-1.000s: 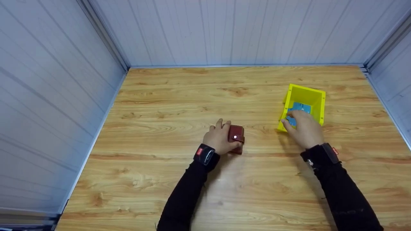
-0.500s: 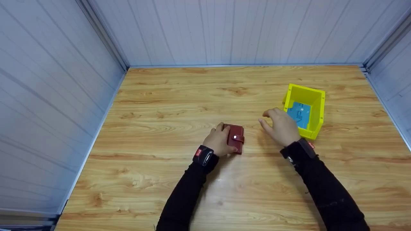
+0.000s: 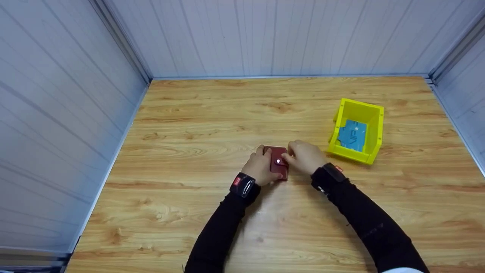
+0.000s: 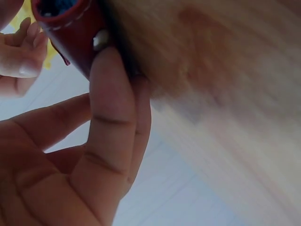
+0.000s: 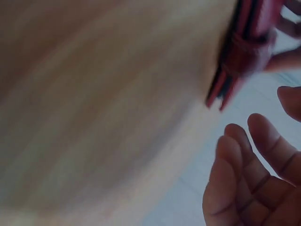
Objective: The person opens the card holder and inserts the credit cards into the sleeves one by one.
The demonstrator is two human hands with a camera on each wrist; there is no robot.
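Observation:
A dark red wallet (image 3: 279, 173) with a snap strap lies on the wooden table, its white snap (image 3: 278, 161) facing up. My left hand (image 3: 257, 167) grips its left side, thumb at the near edge and fingers at the far edge. The left wrist view shows my fingers (image 4: 113, 94) against the red cover, beside a metal stud. At the wallet's right edge is my right hand (image 3: 306, 156), its thumb over the strap in the head view. From the right wrist view, the right fingers (image 5: 268, 141) are loosely bent and apart from the wallet (image 5: 256, 42).
A yellow bin (image 3: 373, 129) stands to the right, holding blue cards (image 3: 353, 134) with dark lettering. Pale panel walls (image 3: 242, 41) border the wooden table (image 3: 182, 167) at the back and both sides.
My right hand has come out of the yellow bin and moved left to the wallet's strap side. The left hand stays on the wallet, almost unmoved.

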